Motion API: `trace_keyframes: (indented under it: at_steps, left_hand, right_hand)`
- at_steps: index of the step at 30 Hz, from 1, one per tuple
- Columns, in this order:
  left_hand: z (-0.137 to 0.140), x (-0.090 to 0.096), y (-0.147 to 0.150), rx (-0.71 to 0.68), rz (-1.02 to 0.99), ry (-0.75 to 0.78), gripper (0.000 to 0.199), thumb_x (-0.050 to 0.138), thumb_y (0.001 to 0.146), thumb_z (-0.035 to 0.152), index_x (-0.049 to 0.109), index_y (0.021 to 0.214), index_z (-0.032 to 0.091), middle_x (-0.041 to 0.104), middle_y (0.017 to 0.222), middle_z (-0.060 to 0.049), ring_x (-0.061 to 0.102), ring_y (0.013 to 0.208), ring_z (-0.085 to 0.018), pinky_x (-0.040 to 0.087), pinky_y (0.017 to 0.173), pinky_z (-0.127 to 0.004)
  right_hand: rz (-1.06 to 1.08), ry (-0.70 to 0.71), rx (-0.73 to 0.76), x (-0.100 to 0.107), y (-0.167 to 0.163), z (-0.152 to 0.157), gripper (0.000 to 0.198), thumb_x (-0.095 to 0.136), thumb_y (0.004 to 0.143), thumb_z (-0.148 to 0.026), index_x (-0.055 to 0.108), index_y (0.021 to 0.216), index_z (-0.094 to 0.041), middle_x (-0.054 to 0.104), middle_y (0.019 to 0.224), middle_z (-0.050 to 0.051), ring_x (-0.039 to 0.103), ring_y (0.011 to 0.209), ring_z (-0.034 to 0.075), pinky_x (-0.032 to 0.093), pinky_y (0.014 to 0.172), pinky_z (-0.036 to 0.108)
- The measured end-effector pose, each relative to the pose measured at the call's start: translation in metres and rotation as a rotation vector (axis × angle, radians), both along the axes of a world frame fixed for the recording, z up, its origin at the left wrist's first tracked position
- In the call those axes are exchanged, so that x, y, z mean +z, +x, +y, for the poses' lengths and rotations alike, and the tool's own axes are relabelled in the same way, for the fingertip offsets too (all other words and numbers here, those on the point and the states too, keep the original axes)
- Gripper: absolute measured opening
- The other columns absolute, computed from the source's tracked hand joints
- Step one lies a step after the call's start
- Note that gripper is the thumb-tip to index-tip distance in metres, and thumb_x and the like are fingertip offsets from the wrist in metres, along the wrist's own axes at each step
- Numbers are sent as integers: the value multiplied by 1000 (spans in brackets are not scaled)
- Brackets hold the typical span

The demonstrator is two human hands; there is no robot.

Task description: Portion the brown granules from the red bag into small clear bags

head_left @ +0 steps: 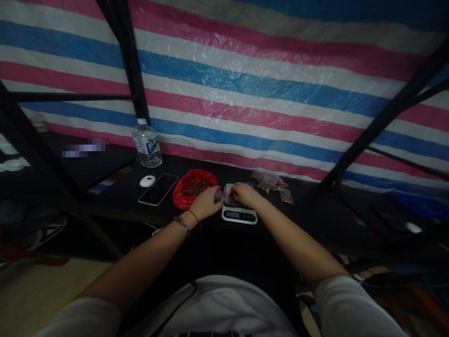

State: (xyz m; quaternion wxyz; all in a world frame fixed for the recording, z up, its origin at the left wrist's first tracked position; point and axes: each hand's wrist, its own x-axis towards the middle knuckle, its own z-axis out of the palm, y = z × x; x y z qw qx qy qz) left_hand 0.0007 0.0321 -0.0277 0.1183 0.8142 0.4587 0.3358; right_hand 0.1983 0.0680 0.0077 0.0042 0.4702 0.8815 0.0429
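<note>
White, flat digital scale with a metal-looking plate (240,216): on the bench near its front edge, between the two hands, readout facing the person, digits too dim to read. Right hand (244,194) is over the plate, fingers curled in; it covers part of the plate, and can't tell if it grips anything. Left hand (206,200) pinches a small, clear plastic bag (220,195) at its fingertips, just beside the scale's left edge; contents unclear.

Crumpled red plastic bag, mouth spread wide (180,193), just left of the scale, with loose small brown bits (196,185) inside; left hand overlaps its near right edge. Beyond the right hand: cluster of small clear bags with brownish contents (269,180), a few overlapping, one nearer the person.

Further left: dark-screened phone with a pale gold rim (158,189), lying flat near the red bag; white rounded object (147,181) just beside it; clear plastic bottle with white cap and blue-green label (147,145) upright behind them. All on the black bench (308,213). Black metal posts (133,70) flank the area. Red, white and blue striped plastic sheet (245,98) hangs behind.
</note>
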Motion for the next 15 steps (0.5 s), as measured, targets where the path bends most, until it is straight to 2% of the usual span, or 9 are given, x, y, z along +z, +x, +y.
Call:
trace_keyframes:
  at_steps: [4,8,12,15]
  left_hand:
    - [4,1,4,-20,-12,-48,39,62,70,31,59,107,17,65,101,-10,61,91,-23,47,82,-32]
    - [8,3,10,41,-68,-145,42,65,67,38,57,102,15,65,92,-8,61,81,-21,45,72,-29]
    - [12,2,15,81,-94,-213,49,65,66,50,55,99,14,65,89,-8,61,78,-20,43,67,-28]
    - [14,2,18,85,-63,-210,48,63,69,50,55,100,15,65,89,-7,62,77,-20,43,66,-27]
  right_hand:
    - [-13,-1,24,4,-3,4,24,54,80,-17,67,99,-14,65,99,12,61,91,20,42,77,25]
    - [24,14,38,3,-4,7,22,57,77,-15,67,97,-15,65,99,10,60,87,18,42,73,24]
    - [102,11,36,2,-1,12,19,59,75,-16,68,93,-14,65,94,10,59,84,18,42,73,25]
    - [237,15,31,6,2,18,18,61,72,-13,68,89,-13,65,91,9,59,83,17,43,74,25]
